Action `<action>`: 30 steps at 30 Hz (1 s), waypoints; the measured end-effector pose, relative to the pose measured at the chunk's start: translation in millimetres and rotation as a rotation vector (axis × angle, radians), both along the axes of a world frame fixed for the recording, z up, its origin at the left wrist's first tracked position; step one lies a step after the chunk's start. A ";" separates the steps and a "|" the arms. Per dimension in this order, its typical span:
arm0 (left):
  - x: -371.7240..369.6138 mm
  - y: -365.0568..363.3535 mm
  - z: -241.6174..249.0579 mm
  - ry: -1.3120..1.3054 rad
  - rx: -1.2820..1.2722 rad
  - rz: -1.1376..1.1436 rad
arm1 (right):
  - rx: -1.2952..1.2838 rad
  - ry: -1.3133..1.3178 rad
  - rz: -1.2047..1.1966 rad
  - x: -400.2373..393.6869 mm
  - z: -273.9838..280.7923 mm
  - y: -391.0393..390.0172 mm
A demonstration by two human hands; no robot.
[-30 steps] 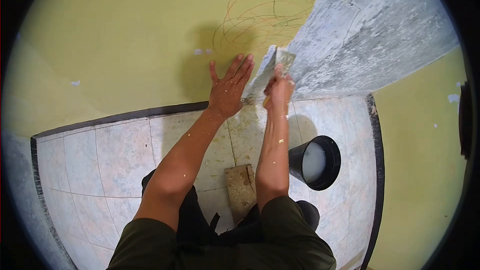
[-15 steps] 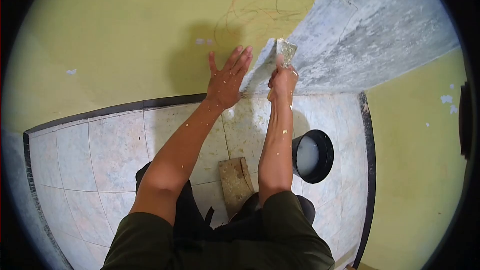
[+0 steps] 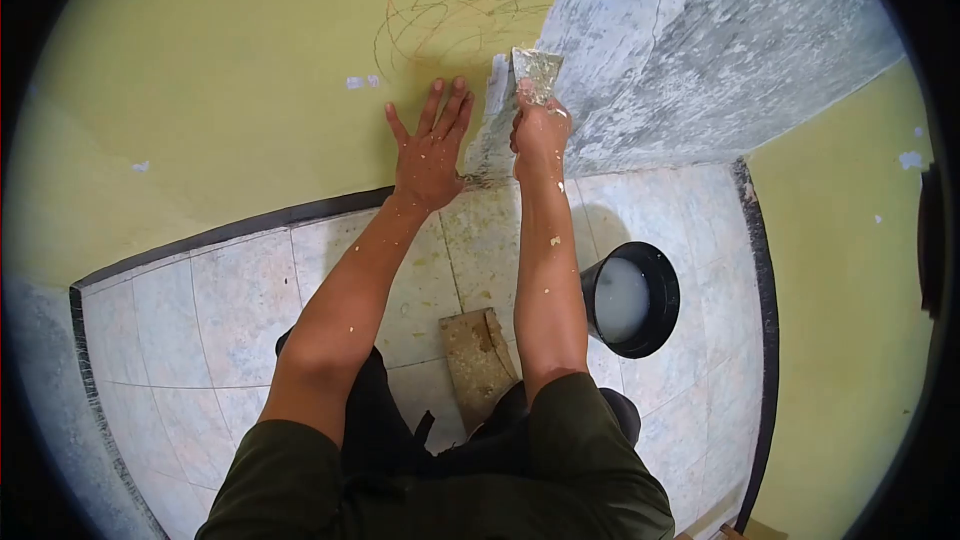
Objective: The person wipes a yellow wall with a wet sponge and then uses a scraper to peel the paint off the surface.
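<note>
Just off the right hand, at 12 o'clock, sits the flecked scraper, its long axis running away from the fist and its broad edge beside the ragged border of the green paint. That hand, the nearer of the 2, is closed round the mostly hidden handle. Toward 8 o'clock from the blade, the left hand spreads open against the wall, nothing visible in it. Grey plaster extends toward 3 o'clock; on the tiled floor, a worn block lies at 6, a black bucket at 5.
</note>
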State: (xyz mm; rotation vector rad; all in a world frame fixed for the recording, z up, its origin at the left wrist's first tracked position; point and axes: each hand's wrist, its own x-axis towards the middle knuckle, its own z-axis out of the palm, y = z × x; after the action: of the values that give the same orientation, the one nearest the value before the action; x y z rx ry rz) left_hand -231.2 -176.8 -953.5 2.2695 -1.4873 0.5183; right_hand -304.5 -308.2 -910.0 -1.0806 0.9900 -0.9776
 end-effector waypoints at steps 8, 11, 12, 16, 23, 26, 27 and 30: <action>-0.7 11.3 12.0 0.117 -0.015 -0.065 | -0.498 0.106 -0.007 8.9 120.3 1.7; 3.4 14.1 2.1 0.038 0.069 0.012 | -0.595 0.206 -0.020 0.9 86.0 -22.2; 8.0 13.7 0.4 0.030 0.052 0.016 | -0.457 0.184 0.105 -6.1 78.8 -19.9; -3.2 10.7 -5.5 0.105 0.018 0.011 | -0.765 0.523 0.114 -20.5 20.1 -18.4; -20.6 4.0 13.1 0.217 -0.228 -0.003 | -0.579 0.758 -0.085 -51.3 -35.3 5.9; -11.1 1.1 26.7 0.202 -0.283 0.058 | -0.756 0.516 -0.158 -34.2 -69.8 14.2; -7.4 -0.3 30.1 0.182 -0.273 0.047 | -0.901 0.419 -0.181 -25.0 -71.6 22.3; -1.8 2.3 30.4 0.165 -0.277 0.051 | -0.821 0.202 -0.093 -2.0 -48.3 51.5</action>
State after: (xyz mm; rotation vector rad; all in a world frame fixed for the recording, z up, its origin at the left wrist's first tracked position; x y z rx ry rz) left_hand -233.0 -174.6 -923.2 2.0833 -1.2006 0.5038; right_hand -306.4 -256.7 -958.3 -1.8494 0.8063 -1.4251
